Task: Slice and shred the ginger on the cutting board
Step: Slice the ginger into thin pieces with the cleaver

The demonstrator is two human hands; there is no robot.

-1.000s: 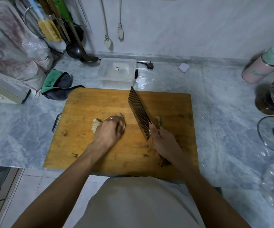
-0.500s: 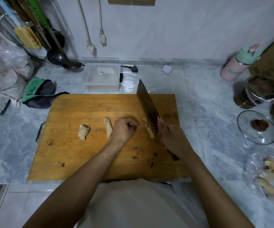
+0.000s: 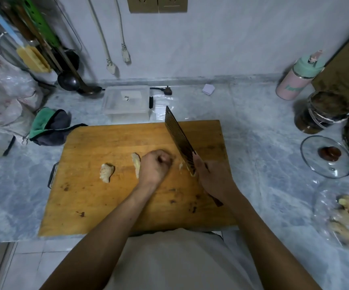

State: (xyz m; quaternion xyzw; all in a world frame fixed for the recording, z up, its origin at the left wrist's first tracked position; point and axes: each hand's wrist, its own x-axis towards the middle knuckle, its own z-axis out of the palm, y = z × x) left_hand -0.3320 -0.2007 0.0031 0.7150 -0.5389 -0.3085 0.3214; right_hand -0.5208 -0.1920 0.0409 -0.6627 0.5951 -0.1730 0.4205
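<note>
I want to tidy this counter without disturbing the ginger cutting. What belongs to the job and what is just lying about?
In use: cutting board; cleaver in the right hand; ginger pieces on the board; left hand.

Lying about: plastic box; green cloth; glass lid; pink bottle; dark jar.

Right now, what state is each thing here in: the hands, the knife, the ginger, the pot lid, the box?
left hand: curled, knuckles up; what it holds is hidden
right hand: gripping the cleaver
cleaver: blade beside a pale ginger bit
ginger pieces: two lie loose on the cutting board
glass lid: off its pot, on the counter
plastic box: lid on
plugs: hanging unplugged
</note>
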